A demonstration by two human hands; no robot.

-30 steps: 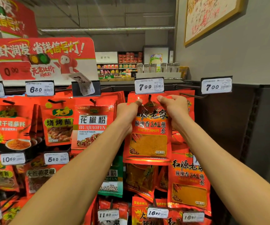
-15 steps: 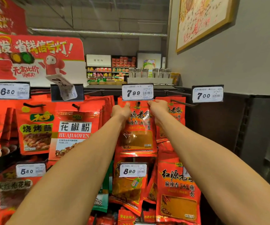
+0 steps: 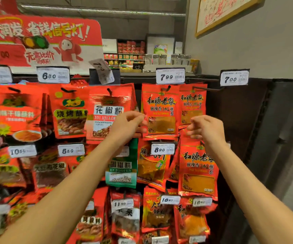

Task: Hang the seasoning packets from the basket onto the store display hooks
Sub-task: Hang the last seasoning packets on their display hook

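Observation:
A red seasoning packet point(image 3: 160, 110) with a window of orange powder hangs from the display hook point(image 3: 167, 88) under the 7.99 price tag point(image 3: 170, 76). My left hand point(image 3: 126, 124) is just beside the packet's left edge, fingers loosely curled and holding nothing. My right hand point(image 3: 207, 128) hovers to the packet's lower right, also loosely curled and empty. A second packet of the same kind point(image 3: 192, 103) hangs behind it on the hook point(image 3: 207, 88) under the 7.00 tag point(image 3: 234, 79). The basket is not in view.
Rows of red packets fill the hooks to the left point(image 3: 107, 113) and below point(image 3: 198, 169), each row with white price tags. A dark metal panel point(image 3: 258, 129) and a grey wall bound the display on the right. A red promotional sign point(image 3: 41, 41) stands above.
Both hands have let go of the packet's top corners and dropped down and back. The packet now hangs on the hook by itself.

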